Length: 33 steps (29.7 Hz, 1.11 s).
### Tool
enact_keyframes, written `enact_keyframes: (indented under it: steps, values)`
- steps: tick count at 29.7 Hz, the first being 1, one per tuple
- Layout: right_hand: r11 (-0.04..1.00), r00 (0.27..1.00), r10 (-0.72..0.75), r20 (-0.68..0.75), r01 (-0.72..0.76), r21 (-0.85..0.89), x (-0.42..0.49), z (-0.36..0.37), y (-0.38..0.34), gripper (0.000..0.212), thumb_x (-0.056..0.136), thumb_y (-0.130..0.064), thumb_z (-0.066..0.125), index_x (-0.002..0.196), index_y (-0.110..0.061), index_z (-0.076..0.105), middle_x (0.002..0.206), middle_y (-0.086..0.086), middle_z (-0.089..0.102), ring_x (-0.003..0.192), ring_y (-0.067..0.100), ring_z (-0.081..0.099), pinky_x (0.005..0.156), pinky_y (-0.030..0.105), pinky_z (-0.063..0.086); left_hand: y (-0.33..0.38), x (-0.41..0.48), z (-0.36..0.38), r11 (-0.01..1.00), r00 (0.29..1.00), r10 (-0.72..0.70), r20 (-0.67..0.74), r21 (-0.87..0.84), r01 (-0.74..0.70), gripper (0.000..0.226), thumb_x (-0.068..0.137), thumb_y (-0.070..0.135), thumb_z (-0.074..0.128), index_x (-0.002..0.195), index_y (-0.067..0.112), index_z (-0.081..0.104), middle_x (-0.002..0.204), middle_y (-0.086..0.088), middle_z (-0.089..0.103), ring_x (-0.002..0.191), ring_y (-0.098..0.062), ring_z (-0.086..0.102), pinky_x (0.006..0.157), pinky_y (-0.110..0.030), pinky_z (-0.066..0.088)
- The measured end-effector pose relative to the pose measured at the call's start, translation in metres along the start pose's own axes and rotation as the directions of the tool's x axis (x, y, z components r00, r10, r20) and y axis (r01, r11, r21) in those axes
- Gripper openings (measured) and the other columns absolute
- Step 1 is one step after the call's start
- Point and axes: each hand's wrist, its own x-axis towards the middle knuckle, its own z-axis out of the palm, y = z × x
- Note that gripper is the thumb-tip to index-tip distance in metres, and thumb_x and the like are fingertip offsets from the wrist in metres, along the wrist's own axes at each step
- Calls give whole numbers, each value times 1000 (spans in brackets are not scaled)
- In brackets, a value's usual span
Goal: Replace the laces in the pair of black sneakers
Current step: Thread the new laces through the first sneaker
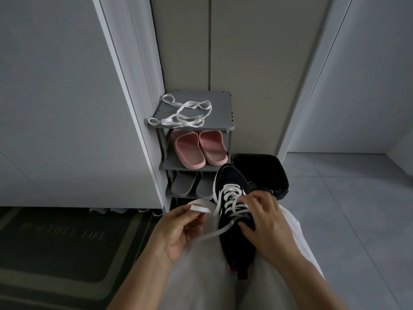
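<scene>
The sneaker (pixel 233 240) lies on the person's lap (pixel 201 269), toe pointing away; the left hand (pixel 178 229) sits to its left, pinching the lace (pixel 214 233) that runs across from the eyelets; the right hand (pixel 266 222) grips the sneaker from the right. Ahead stands the shoe rack (pixel 220 104); loose laces (pixel 185 113) lie on its top shelf, one pair of slippers (pixel 199 148) on the shelf below, a second pair (pixel 192 185) under that. The bin (pixel 277 173) sits just right of the rack, behind the sneaker's toe; the doormat (pixel 55 242) lies on the floor to the left.
</scene>
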Motion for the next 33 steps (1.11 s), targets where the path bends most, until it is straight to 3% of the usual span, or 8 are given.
enact_keyframes:
  steps: [4, 8, 11, 14, 17, 20, 23, 33]
  values:
    - [968, 968, -249, 8, 250, -22, -5, 14, -11, 27, 69, -25, 64, 96, -30, 61, 95, -5, 44, 84, 14, 43, 68, 25, 48, -1, 4, 6, 994, 999, -47, -6, -98, 46, 14, 87, -7, 50, 81, 2, 59, 52, -6, 64, 43, -8, 60, 41, -16, 49]
    - [959, 960, -278, 23, 276, 67, -8, 9, -6, 8, 73, -22, 55, 74, -22, 62, 91, -8, 52, 80, 9, 48, 67, 18, 45, 24, 12, -2, 913, 1000, -22, -10, -407, 16, 11, 88, -1, 50, 81, -1, 58, 54, -8, 64, 44, -8, 61, 40, -15, 49]
    - [964, 966, -226, 126, 203, 174, -18, 5, 1, 7, 72, -26, 53, 74, -22, 59, 80, -13, 56, 72, 5, 51, 66, 17, 44, 27, 13, -4, 886, 998, -45, -38, -464, 22, 10, 87, -2, 50, 81, -3, 57, 56, -11, 66, 45, -10, 63, 40, -16, 50]
    - [968, 971, 31, 237, -88, 233, -21, 7, -5, 40, 78, -54, 42, 90, -25, 67, 86, -12, 63, 82, 4, 56, 74, 17, 42, -1, 10, 5, 967, 998, -53, -36, -252, 43, 16, 88, -7, 46, 78, -3, 57, 52, -9, 65, 41, -8, 61, 38, -15, 48]
    - [939, 945, 224, 237, -275, 205, -14, 11, -15, 26, 88, -42, 53, 107, -29, 66, 100, -9, 68, 96, 13, 61, 80, 26, 45, -23, 10, 16, 989, 993, 99, -69, 115, -91, 12, 85, -8, 54, 80, 2, 58, 53, -4, 66, 43, -7, 60, 40, -17, 48]
    - [847, 890, 361, 278, -438, 301, -9, 15, -24, 18, 85, -34, 62, 101, -35, 68, 90, -10, 70, 89, 12, 64, 78, 30, 49, -28, 13, 22, 918, 975, 212, -63, 356, -176, 11, 81, -3, 64, 81, 5, 56, 62, -6, 65, 44, -7, 60, 41, -20, 46]
    - [751, 849, 413, 330, -522, 404, -6, 18, -29, 6, 81, -30, 66, 80, -33, 70, 68, -9, 67, 69, 8, 63, 71, 35, 52, -31, 15, 22, 878, 961, 269, -69, 427, -215, 14, 79, 0, 68, 77, 6, 55, 66, -10, 64, 46, -8, 59, 41, -21, 45]
    - [591, 819, 439, 370, -574, 567, -7, 19, -28, 13, 82, -19, 68, 74, -28, 73, 66, -7, 69, 64, 4, 62, 65, 25, 49, -33, 17, 24, 867, 945, 320, -61, 421, -266, 19, 77, -1, 70, 75, 6, 52, 68, -11, 62, 49, -8, 61, 47, -19, 49]
